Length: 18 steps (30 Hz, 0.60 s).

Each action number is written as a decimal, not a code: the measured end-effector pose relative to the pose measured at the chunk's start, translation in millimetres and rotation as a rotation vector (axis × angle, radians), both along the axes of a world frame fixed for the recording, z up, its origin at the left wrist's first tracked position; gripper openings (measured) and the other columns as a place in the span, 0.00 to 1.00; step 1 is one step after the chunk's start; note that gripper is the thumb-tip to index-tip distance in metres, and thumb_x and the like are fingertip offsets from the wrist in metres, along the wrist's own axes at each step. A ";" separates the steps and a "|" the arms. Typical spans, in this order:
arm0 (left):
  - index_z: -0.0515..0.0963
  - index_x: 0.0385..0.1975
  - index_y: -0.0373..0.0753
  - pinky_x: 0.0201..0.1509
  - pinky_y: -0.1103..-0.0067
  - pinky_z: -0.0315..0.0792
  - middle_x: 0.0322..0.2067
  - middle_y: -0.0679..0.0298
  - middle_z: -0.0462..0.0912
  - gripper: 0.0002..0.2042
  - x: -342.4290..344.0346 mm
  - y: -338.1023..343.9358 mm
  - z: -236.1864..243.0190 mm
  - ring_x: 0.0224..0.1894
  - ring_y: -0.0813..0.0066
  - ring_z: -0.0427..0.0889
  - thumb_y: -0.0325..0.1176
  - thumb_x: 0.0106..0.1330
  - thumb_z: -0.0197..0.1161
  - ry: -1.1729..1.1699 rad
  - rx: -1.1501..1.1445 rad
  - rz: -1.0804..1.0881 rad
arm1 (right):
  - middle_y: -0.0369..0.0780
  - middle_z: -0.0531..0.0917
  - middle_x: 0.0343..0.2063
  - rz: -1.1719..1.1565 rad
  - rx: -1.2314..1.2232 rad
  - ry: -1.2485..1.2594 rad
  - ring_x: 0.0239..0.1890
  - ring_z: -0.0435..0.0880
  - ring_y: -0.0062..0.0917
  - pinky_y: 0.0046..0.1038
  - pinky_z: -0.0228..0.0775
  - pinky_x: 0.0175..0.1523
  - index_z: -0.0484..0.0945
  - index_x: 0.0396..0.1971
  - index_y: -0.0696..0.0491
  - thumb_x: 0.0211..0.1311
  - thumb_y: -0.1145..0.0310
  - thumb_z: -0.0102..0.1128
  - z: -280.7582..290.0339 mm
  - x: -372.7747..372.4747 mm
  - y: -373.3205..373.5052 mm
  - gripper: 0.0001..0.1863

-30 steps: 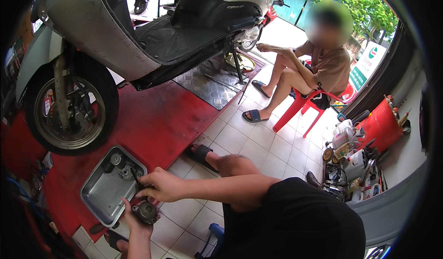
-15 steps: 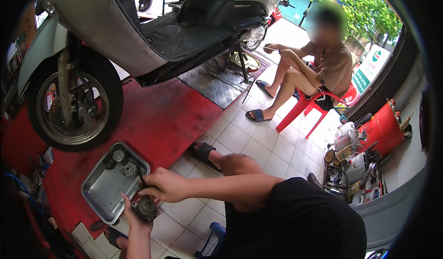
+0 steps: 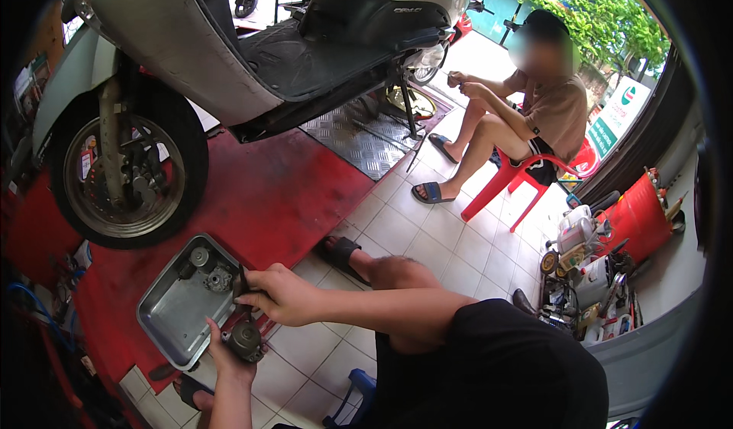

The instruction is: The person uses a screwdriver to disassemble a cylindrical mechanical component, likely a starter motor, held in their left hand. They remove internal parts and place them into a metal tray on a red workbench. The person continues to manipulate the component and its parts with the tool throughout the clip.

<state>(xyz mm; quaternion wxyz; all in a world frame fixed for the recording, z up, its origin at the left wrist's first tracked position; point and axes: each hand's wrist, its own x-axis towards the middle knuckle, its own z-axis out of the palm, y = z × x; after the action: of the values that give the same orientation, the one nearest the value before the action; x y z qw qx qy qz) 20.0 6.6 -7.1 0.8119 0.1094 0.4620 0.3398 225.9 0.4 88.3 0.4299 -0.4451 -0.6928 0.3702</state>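
My left hand (image 3: 231, 362) is closed around a round, dark metal motor part (image 3: 245, 339), just beyond the near right corner of a metal tray (image 3: 177, 318). Above that part, my right hand (image 3: 284, 297) pinches a thin dark tool (image 3: 243, 280) near the tray's right rim; its exact kind is too small to tell. Inside the tray's far end lie a rough-edged metal piece (image 3: 218, 279) and a short grey cylinder (image 3: 200, 257). My right fingers partly hide the tool.
The tray rests on a red platform (image 3: 290, 192) beside a silver scooter's front wheel (image 3: 126, 169). At the right, a person (image 3: 550, 108) sits on a red plastic chair (image 3: 508, 188). Bottles and tools (image 3: 588, 276) crowd the right wall. A blue stool (image 3: 355, 395) shows below.
My right hand has moved slightly up and away from the motor part, with the thin tool still pinched. The left hand keeps its hold. The seated person's hands have shifted slightly.
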 end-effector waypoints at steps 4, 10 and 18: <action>0.74 0.53 0.42 0.25 0.69 0.71 0.37 0.62 0.82 0.38 -2.2 -3.9 4.8 0.28 0.66 0.81 0.73 0.67 0.40 -0.021 -0.018 -0.020 | 0.49 0.80 0.19 -0.006 -0.014 0.109 0.25 0.85 0.42 0.33 0.74 0.30 0.74 0.31 0.60 0.66 0.74 0.61 3.8 -2.2 -6.6 0.06; 0.78 0.40 0.39 0.28 0.70 0.70 0.26 0.60 0.81 0.41 0.5 -6.5 4.2 0.25 0.62 0.80 0.78 0.63 0.41 0.059 0.021 0.029 | 0.49 0.81 0.20 -0.034 0.010 0.001 0.27 0.86 0.42 0.34 0.75 0.31 0.72 0.30 0.60 0.66 0.73 0.62 10.9 -3.2 -8.4 0.09; 0.78 0.42 0.40 0.28 0.71 0.70 0.27 0.61 0.81 0.40 -0.6 -4.4 14.1 0.25 0.63 0.80 0.77 0.63 0.40 0.037 -0.017 0.012 | 0.50 0.83 0.23 0.088 -0.060 0.093 0.30 0.87 0.40 0.33 0.77 0.34 0.73 0.37 0.62 0.67 0.74 0.59 -5.5 1.2 -0.7 0.07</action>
<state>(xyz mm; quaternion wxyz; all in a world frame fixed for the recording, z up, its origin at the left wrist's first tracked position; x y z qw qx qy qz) 19.4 2.2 7.0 0.8019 0.1059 0.4806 0.3387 227.1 -0.3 82.7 0.4316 -0.4092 -0.6795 0.4297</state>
